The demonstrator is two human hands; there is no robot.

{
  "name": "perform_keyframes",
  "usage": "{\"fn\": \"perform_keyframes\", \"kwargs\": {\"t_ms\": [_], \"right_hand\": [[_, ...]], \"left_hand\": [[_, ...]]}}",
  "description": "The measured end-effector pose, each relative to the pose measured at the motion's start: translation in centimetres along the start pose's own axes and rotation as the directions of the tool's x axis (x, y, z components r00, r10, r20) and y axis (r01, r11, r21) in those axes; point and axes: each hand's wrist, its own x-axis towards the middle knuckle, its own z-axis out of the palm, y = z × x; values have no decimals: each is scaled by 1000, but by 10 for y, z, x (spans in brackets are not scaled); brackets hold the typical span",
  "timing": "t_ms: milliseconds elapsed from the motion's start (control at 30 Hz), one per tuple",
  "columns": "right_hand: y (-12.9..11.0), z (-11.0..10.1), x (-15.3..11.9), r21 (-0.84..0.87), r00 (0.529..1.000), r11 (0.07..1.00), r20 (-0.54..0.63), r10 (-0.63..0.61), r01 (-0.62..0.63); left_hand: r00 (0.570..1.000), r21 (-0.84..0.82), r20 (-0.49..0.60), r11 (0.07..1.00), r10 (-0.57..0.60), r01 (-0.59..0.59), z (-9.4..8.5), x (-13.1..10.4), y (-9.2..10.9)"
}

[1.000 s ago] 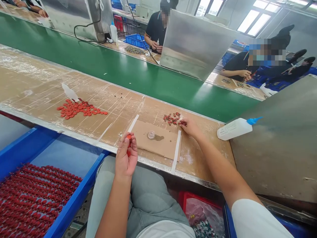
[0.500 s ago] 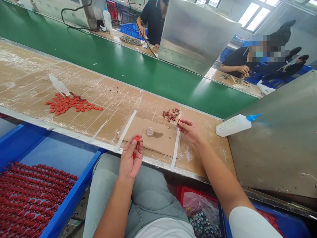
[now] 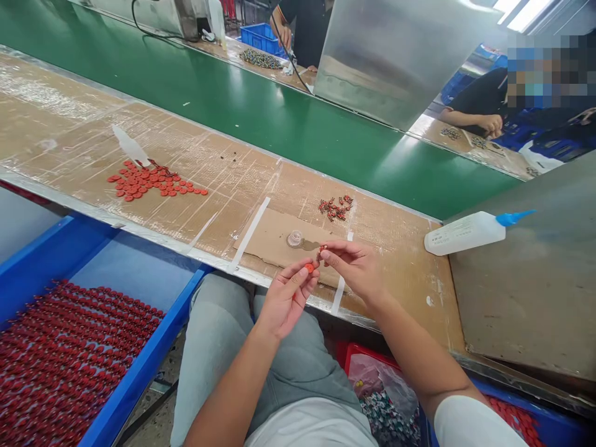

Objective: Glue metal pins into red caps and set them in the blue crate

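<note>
Between the thumb and fingers of my left hand (image 3: 287,298) is a round red disc (image 3: 309,268). My right hand (image 3: 354,268) pinches a small red and dark part (image 3: 321,249), whose exact kind is too small to make out. The two hands meet over the front edge of a cardboard sheet (image 3: 265,239) taped to the bench. Just behind them, a small clear cup (image 3: 295,238) stands on the sheet beside a wet stain. Farther back lies a loose pile of similar small red and dark parts (image 3: 335,208).
Red discs (image 3: 139,180) lie heaped at left beside a white bottle (image 3: 130,146). A blue-tipped bottle (image 3: 465,233) leans by a metal panel (image 3: 531,273) at right. A blue tray (image 3: 186,292) holds rows of red pieces. Beyond the green belt (image 3: 209,93) sit co-workers.
My right hand has come from the small-part pile down to my left hand, with a small part in its pinch. My left hand has shifted right, still holding the disc. The view has turned slightly.
</note>
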Motion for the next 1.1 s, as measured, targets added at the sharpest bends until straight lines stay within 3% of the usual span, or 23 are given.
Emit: {"fn": "perform_keyframes", "kwargs": {"t_ms": [267, 433, 567, 833, 1100], "right_hand": [[7, 0, -5, -252, 974, 941, 36, -225, 227], [5, -7, -6, -455, 904, 782, 189, -383, 426], [3, -11, -7, -519, 843, 665, 293, -452, 537], [0, -12, -8, -522, 796, 606, 326, -509, 601], [1, -11, -9, -519, 836, 659, 281, -471, 545]], "left_hand": [[999, -54, -16, 998, -28, 27, -2, -1, 6], [997, -65, -33, 996, -65, 62, -3, -2, 7], [997, -61, -42, 996, -72, 69, -4, -3, 8], [994, -86, -51, 992, -93, 88, -4, -4, 9], [995, -93, -51, 992, -86, 81, -4, -3, 9]]}}
